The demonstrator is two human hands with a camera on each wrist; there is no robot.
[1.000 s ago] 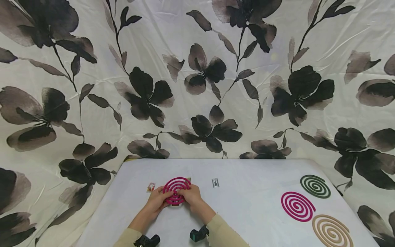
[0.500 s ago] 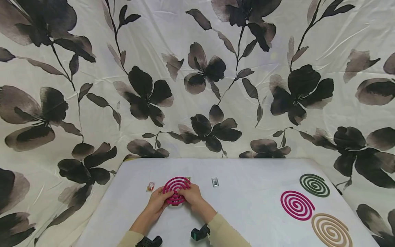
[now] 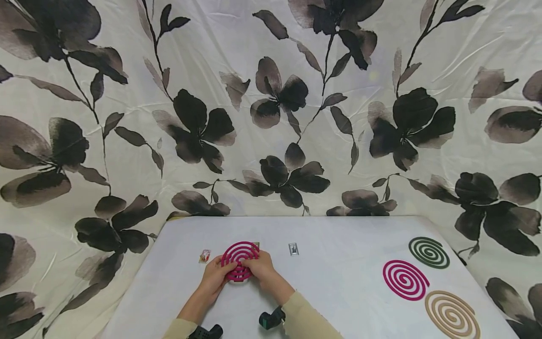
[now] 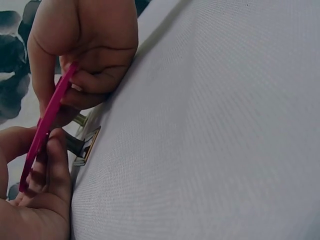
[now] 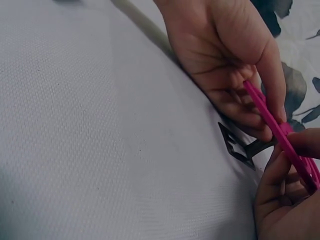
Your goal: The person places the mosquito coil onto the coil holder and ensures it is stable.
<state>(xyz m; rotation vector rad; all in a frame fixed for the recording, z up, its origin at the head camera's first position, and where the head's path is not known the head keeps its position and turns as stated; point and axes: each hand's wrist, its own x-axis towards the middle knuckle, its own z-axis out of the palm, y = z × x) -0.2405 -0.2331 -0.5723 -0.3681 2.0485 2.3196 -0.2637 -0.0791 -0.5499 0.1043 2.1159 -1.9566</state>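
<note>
Both hands hold a pink mosquito coil (image 3: 239,256) a little above the white table. My left hand (image 3: 211,278) grips its left side, thumb laid across the rings toward the middle. Opposite, my right hand (image 3: 263,267) pinches the coil near its centre, with fingers tucked behind. In the wrist views the coil is seen nearly edge-on and tilted. Close under it is a small metal coil stand (image 5: 236,148) with a flat cut-out base; its stem runs up toward the fingers. Where stem and coil meet is hidden by the fingertips.
At right lie a green coil (image 3: 429,253), another pink coil (image 3: 405,280) and a tan coil (image 3: 452,314). A silver rectangular plate (image 3: 294,249) and a small red-and-white piece (image 3: 205,256) lie flat on the table (image 3: 338,282). A floral cloth (image 3: 355,141) hangs behind.
Both hands keep their hold on the pink coil with barely any motion. The whole head view has shifted slightly.
</note>
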